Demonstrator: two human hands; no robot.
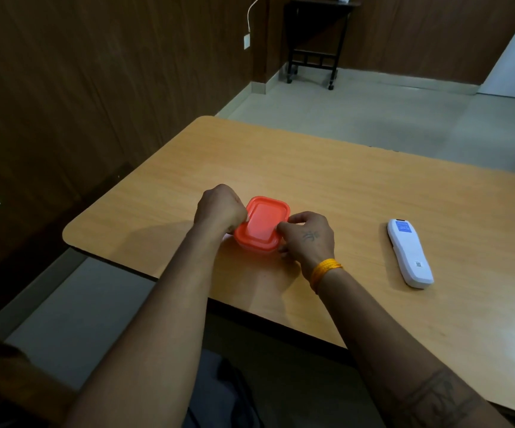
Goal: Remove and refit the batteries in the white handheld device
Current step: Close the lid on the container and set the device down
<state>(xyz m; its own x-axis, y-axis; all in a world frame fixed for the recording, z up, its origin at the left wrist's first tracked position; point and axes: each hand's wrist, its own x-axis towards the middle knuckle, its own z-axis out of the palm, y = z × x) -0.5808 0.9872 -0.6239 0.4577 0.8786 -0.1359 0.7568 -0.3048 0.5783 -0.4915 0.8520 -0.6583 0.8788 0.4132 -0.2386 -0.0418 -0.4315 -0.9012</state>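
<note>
Presently both hands work the orange container (262, 225): left hand (220, 208) clenched at its left edge, right hand (307, 237) pinching the lid's near-right rim. White handheld device (409, 253) lies untouched, right on the bench (327, 168). Risk: lid releases abruptly, container skids, contents scatter.

Light wooden table (312, 168) with rounded corners, small red box (262, 225) with closed lid on it, dark wood wall panels (95, 72), pale floor (373, 118), black trolley (315, 41) on wheels far behind, white wall socket (247, 41) with cable
</note>
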